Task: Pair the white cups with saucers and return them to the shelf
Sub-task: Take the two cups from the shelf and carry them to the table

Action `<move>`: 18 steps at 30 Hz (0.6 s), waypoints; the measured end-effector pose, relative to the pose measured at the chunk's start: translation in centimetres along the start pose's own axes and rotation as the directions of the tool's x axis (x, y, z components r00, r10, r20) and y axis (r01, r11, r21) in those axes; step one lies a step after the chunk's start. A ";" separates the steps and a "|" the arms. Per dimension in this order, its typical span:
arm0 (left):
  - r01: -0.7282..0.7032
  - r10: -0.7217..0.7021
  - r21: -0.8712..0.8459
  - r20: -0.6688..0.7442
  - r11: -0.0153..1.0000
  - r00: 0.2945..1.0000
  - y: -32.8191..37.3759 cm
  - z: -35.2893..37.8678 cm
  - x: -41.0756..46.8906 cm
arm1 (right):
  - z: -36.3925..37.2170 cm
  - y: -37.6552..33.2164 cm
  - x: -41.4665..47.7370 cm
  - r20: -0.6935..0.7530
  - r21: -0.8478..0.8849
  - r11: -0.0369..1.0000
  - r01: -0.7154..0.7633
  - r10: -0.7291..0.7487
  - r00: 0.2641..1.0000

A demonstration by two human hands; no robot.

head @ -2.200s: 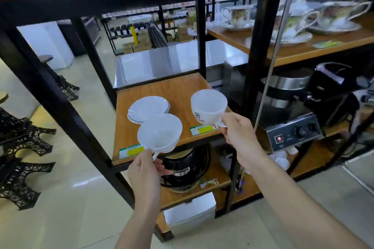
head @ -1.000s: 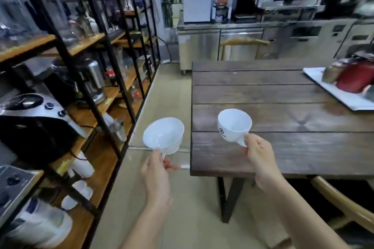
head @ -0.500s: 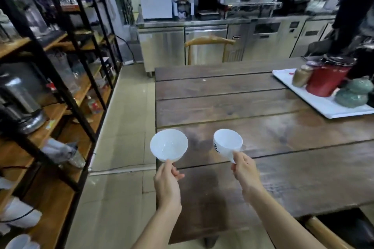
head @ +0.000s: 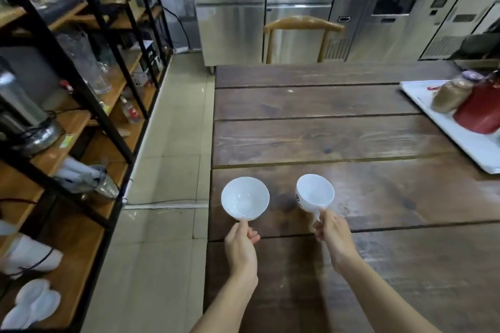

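I hold two white cups by their handles above the near left part of a dark wooden table (head: 338, 143). My left hand (head: 240, 246) grips the left white cup (head: 244, 199), whose mouth tips toward me. My right hand (head: 334, 238) grips the right white cup (head: 315, 193), which has a small dark logo on its side. Both cups are empty and held a little apart. No saucers are in view. The black-framed wooden shelf (head: 81, 121) stands to my left.
A white tray (head: 465, 140) with a red pot (head: 480, 111) and a brown jar (head: 450, 94) sits at the table's right edge. A wooden chair (head: 303, 27) stands at the far side, steel counters behind it. The shelf holds appliances, glassware and white dishes (head: 32, 303).
I have turned from the shelf, where a stack of saucers lay, to the table. Both cups came along in my hands and now hang over the tabletop, closer to the table.
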State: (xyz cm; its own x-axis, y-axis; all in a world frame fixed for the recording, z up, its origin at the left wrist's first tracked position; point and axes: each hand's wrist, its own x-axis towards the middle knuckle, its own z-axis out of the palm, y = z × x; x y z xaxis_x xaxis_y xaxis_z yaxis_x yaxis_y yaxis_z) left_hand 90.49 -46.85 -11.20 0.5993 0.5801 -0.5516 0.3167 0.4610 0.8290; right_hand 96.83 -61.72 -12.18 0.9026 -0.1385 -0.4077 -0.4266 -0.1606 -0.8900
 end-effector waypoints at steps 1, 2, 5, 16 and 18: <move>0.005 -0.005 -0.001 -0.001 1.000 1.000 -0.1 0.2 0.2 | 0.0 0.1 0.3 0.015 -0.011 1.000 0.009 -0.009 1.000; 0.008 -0.007 0.003 -0.003 1.000 1.000 -0.1 0.4 0.5 | -0.1 0.1 0.6 0.029 -0.025 1.000 0.017 -0.016 0.999; -0.002 0.003 0.021 -0.010 1.000 1.000 -0.4 0.8 1.0 | -0.2 0.1 0.9 0.056 -0.048 0.998 0.035 -0.033 0.998; 0.006 -0.003 0.090 -0.034 0.996 0.999 -1.0 2.0 0.6 | -0.9 1.2 1.6 0.078 -0.001 1.000 0.009 -0.009 0.997; 0.015 -0.011 0.099 -0.038 0.995 0.999 -1.0 2.0 0.4 | -0.9 1.4 1.6 0.084 0.024 1.000 0.000 -0.002 0.996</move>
State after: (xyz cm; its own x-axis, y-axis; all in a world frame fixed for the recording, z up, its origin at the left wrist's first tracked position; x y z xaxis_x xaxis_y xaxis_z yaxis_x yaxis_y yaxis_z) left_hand 91.87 -48.45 -12.07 0.5671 0.6002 -0.5641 0.3971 0.4008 0.8256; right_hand 97.67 -63.08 -13.86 0.9049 -0.0557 -0.4219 -0.4255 -0.1373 -0.8945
